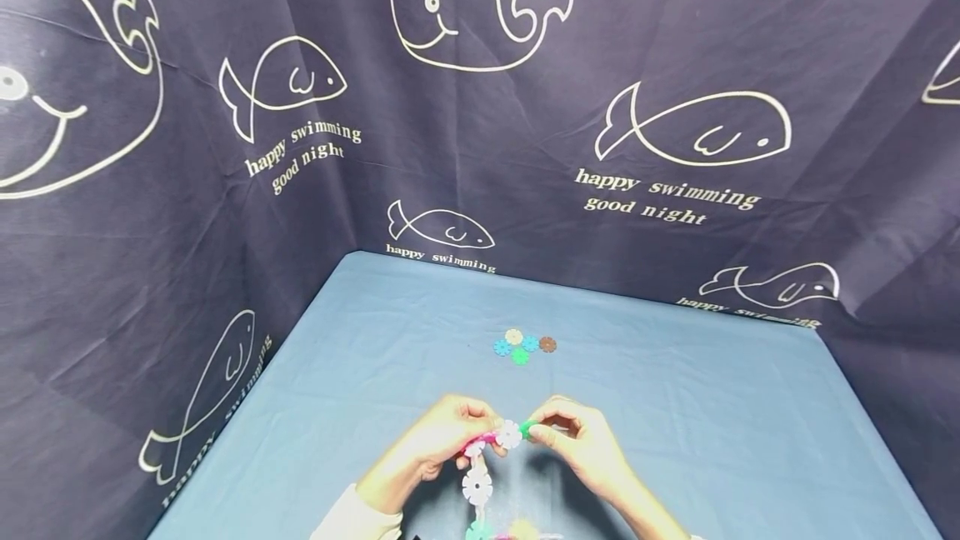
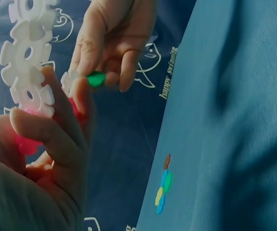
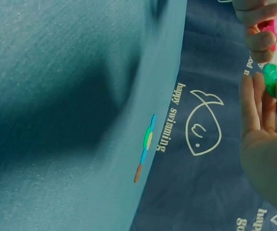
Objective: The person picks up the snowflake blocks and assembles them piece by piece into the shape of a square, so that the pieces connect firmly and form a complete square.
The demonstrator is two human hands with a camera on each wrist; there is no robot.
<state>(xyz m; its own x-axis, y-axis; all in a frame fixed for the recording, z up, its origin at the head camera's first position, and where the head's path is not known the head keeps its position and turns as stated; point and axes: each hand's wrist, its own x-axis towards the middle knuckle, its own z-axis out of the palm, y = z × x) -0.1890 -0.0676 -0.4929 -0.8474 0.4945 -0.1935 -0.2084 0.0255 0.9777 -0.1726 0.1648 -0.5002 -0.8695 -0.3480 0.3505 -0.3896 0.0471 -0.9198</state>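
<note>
Both hands hold up a chain of notched plastic snowflake discs. My left hand grips the chain at a pink disc, with white discs joined to it. A white disc stands between the hands. At that end, my right hand pinches a green disc between thumb and fingers; the green disc meets the white one edge to edge. Below the left hand, the chain runs through another white disc to a teal disc at the bottom edge of the head view.
Farther back on the blue cloth-covered table lies a small cluster of loose discs: a cream one, two blue, a green one and a brown one. Dark curtains with fish drawings rise behind the table and at its sides.
</note>
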